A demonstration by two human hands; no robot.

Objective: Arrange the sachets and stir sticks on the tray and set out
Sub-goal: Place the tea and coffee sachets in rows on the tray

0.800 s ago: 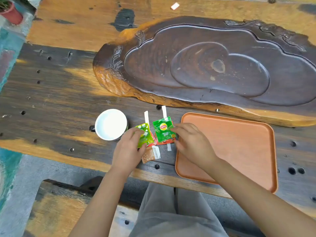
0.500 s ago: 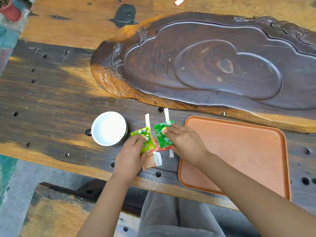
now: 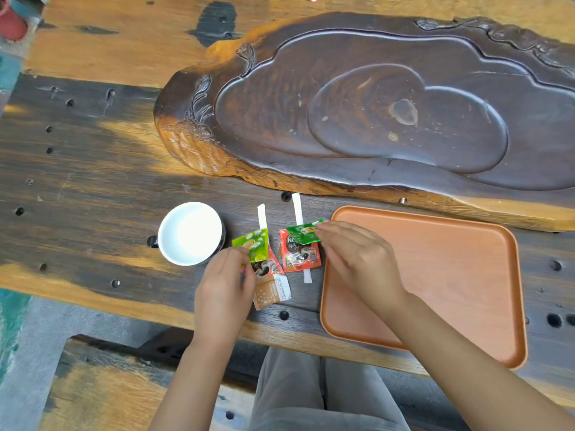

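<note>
An orange tray (image 3: 435,275) lies on the wooden table at the right with nothing on it. Just left of it, my right hand (image 3: 357,259) pinches a green sachet (image 3: 303,233) and lifts it off a red coffee sachet (image 3: 300,255), which lies on a white stir stick (image 3: 297,209). My left hand (image 3: 224,284) pinches another green sachet (image 3: 253,244) over a second red sachet (image 3: 267,267). A second white stir stick (image 3: 260,216) pokes out above it. A brown sugar sachet (image 3: 272,292) lies beside my left hand.
A white cup (image 3: 189,233) stands left of the sachets. A large carved dark wooden slab (image 3: 389,113) fills the table behind the tray. The table's near edge runs just below my hands, with a bench (image 3: 102,393) underneath. A red pot (image 3: 12,20) sits far left.
My right hand has pulled its green sachet up and to the right, uncovering the red sachet beneath. My left hand has closed on the other green sachet.
</note>
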